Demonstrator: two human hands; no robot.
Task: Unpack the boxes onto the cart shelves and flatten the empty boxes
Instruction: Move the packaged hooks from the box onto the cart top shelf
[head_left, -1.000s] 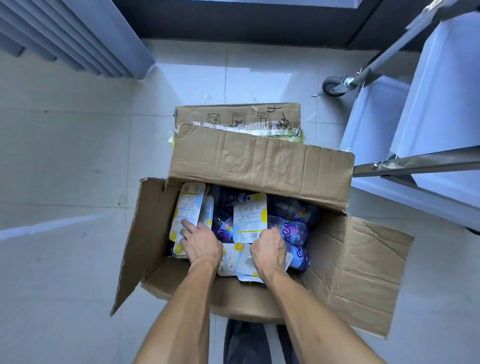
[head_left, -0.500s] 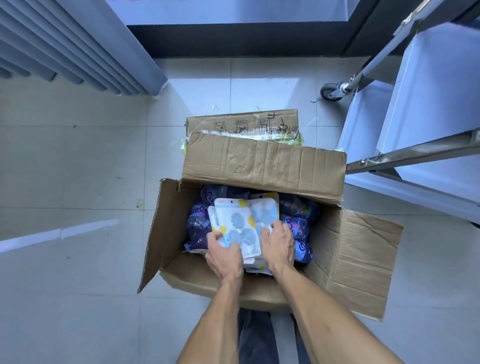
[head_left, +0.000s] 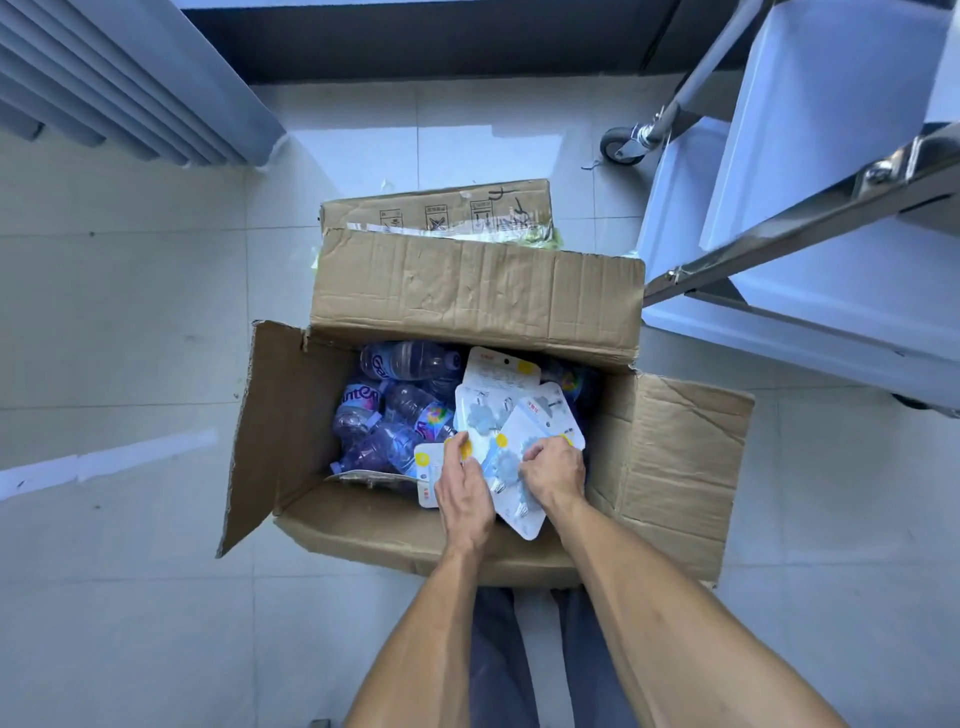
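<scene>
Your left hand (head_left: 464, 486) and right hand (head_left: 553, 467) work together at the near edge of the open cardboard box (head_left: 675, 457). Both hands have fingers curled round a fanned bundle of white blister-card packs (head_left: 506, 410), which sits above the box's right half. How many packs are in the bundle cannot be counted exactly; at least 4 overlap.

Progress, judged from this view:
1. The box is open, with all 4 flaps folded out.
2. The card packs are gathered in your grip but are not yet clear of the box.
3. The purple-labelled plastic bottles (head_left: 387, 410) lie loose in the box's left half and under the packs. None has been removed as far as this view shows.
4. The cart shelves (head_left: 831, 291) to the far right appear bare where visible.
5. Flattening has not begun on this box.

Most of the task therefore remains.

Surroundings, moving outward: the far flap (head_left: 475, 288) stands up behind the contents. Beyond it lies a second cardboard box (head_left: 441, 210), partly hidden; its contents cannot be seen. The right flap (head_left: 680, 462) projects toward the cart and lies across your path to the shelves. A metal cart rail (head_left: 800, 228) crosses in front of the shelves; a caster wheel (head_left: 621, 145) sits on the floor at the cart's far end. A grey ribbed panel (head_left: 130, 78) occupies the far left.
</scene>
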